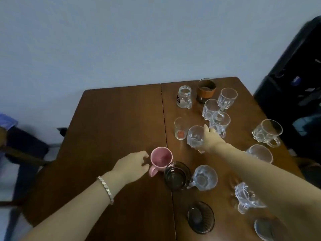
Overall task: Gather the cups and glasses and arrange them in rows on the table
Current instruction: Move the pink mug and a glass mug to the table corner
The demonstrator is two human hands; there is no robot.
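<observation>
Left hand (133,164) fingers curled, touching pink mug (160,160). Right hand (209,141) fingers wrapped around clear glass (195,139), beyond the mug.

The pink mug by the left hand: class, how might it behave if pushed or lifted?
The pink mug looks ceramic, so probably stiff, breakable and heavy. Upright and squat, it would likely slide, not tip. Pushed right, it may knock the dark glass touching it.
</observation>
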